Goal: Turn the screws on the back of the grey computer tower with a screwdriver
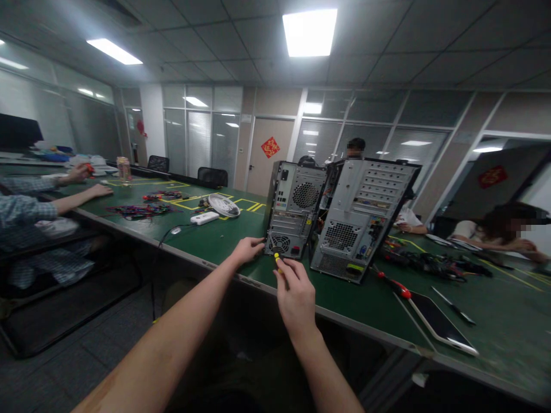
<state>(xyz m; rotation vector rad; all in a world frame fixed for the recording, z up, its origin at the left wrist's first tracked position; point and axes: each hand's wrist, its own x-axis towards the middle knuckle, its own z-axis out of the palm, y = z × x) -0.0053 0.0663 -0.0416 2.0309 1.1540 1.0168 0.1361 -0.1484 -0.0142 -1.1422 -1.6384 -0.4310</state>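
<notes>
A black-sided computer tower (291, 215) stands upright on the green table, its grey back panel with fan grilles and ports facing me. My right hand (297, 289) is closed on a screwdriver (278, 258) with a yellow and black handle. Its tip points at the lower part of the back panel, near the power supply fan; whether it touches a screw cannot be made out. My left hand (248, 251) reaches to the tower's lower left edge, fingers stretched out against it, fingertips partly hidden. Close by on the right stands a second computer tower (353, 221).
Right of the towers lie a phone (443, 322), a red-handled screwdriver (398, 287), a slim pointed tool (454, 307) and bundled cables (434, 263). Leftward are a white power strip (204, 218), a round white fan part (224, 205) and coloured wires (142, 211). Other people sit around the table.
</notes>
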